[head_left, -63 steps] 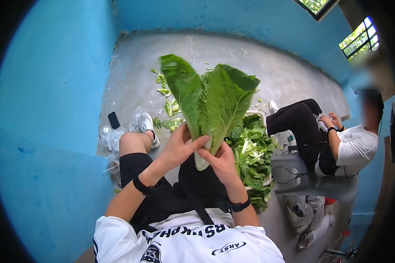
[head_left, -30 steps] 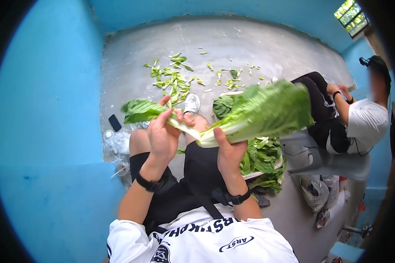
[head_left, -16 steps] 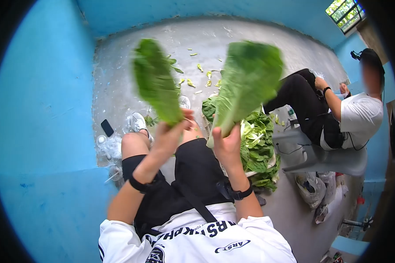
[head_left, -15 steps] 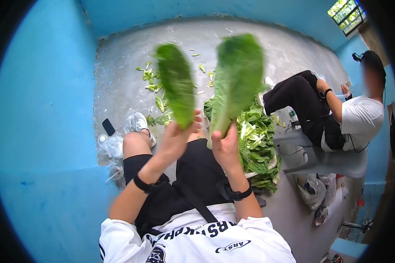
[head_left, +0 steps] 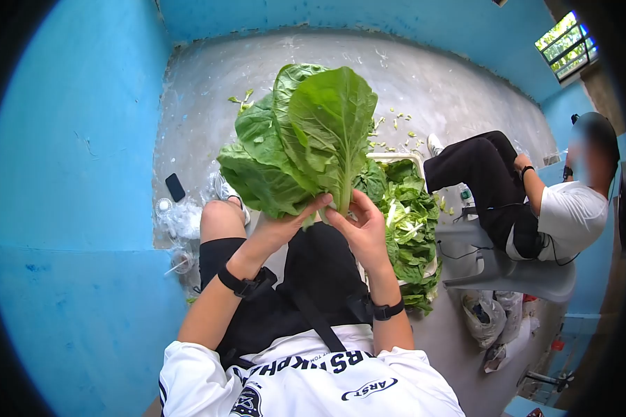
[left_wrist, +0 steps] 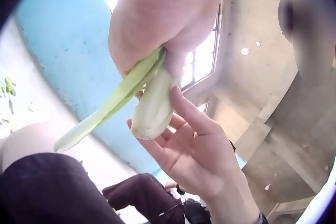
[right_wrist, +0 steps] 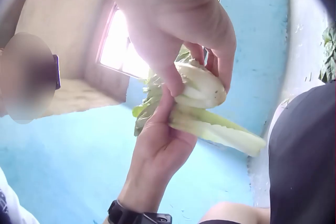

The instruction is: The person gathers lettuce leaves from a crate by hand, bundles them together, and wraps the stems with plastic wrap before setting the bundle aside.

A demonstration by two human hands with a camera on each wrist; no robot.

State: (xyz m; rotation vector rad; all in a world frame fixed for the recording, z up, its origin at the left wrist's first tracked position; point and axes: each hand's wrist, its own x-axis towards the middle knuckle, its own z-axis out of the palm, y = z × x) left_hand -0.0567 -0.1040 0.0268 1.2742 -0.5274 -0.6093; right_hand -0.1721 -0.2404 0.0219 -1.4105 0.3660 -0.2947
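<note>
A head of Chinese cabbage (head_left: pixel 334 125) stands upright over the lap in the head view, its broad green leaves fanned out. My right hand (head_left: pixel 364 233) pinches its lower end between thumb and fingers; in the left wrist view the thick white base (left_wrist: pixel 152 111) sits at those fingertips. A separate cabbage leaf (head_left: pixel 261 184) leans left of the head, gripped by my left hand (head_left: pixel 285 226). Its pale cut stalk (right_wrist: pixel 218 132) sticks out below that hand in the right wrist view, beside the head's base. The left thumb comes right up to the head.
A white crate (head_left: pixel 400 157) heaped with leaves stands right of the knees. Leaf scraps (head_left: pixel 242 103) lie on the floor (head_left: pixel 209 97). A phone (head_left: pixel 175 187) and clear plastic (head_left: pixel 181 221) are at left. Another person (head_left: pixel 560 215) sits on a grey stool (head_left: pixel 546 278) at right.
Both hands first held one upright head together. The left hand then drew a leaf away to the left, the two parts apart. Now leaf and head are side by side, hands together.
</note>
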